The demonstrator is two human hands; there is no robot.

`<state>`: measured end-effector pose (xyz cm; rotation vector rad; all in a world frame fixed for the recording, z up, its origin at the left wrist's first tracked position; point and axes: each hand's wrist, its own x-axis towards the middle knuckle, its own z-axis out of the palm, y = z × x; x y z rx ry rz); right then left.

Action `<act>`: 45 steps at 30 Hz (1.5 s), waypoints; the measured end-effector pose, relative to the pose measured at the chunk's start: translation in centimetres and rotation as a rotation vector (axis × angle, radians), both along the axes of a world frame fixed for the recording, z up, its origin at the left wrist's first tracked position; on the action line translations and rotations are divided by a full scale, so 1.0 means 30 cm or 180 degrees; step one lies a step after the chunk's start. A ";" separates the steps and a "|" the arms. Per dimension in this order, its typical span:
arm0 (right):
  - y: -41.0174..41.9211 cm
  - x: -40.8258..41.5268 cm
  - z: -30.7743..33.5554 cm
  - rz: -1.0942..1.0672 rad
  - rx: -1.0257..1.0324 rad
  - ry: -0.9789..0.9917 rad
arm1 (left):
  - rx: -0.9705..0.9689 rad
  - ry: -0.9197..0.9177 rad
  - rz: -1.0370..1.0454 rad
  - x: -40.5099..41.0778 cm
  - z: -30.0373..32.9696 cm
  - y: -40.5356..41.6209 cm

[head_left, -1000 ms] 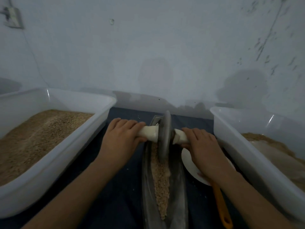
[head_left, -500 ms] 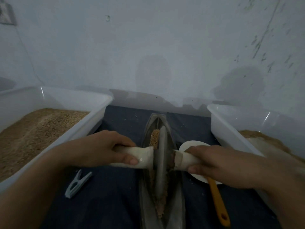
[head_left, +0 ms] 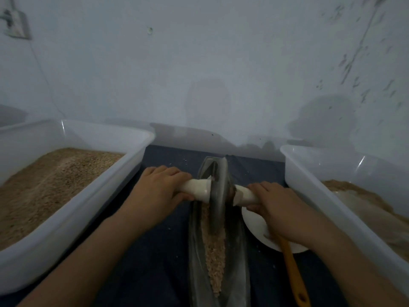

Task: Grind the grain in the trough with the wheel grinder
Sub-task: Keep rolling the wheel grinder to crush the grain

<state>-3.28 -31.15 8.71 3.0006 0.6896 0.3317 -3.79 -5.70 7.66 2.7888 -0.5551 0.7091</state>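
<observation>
We see both hands closed around the white handles of the wheel grinder [head_left: 218,193]: the left hand [head_left: 156,191] has its grip wrapped over the left handle [head_left: 195,189], the fingers curled on top and the thumb underneath, and the right hand [head_left: 280,209] has its grip shut round the right handle [head_left: 244,195] in the same way. Between the two handles the grey wheel stands upright on its edge, set in the far half of the trough [head_left: 238,251]. The trough is a long, narrow, dark metal boat shape running away from us toward the wall [head_left: 199,74], and the grain [head_left: 214,253] lies in a pale strip along its bottom, from just under the wheel to the near end.

Just right of the trough, partly under the right wrist, a white plate [head_left: 254,227] rests on the dark desk [head_left: 155,262], and an orange handle [head_left: 293,273] of some tool reaches from it toward us. A few loose specks lie scattered on the desk.

To the left stands a large white tub [head_left: 93,196] filled with brown grain; to the right a second white tub [head_left: 309,189] holds a lower heap of brownish material. A wall socket [head_left: 16,26] sits at the upper left. We can read no writing, brand or label on any of these things
</observation>
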 end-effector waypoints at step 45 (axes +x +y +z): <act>-0.011 0.075 -0.071 0.0075 0.0553 -0.0850 | -0.0236 -0.0183 0.0199 -0.009 -0.015 -0.015</act>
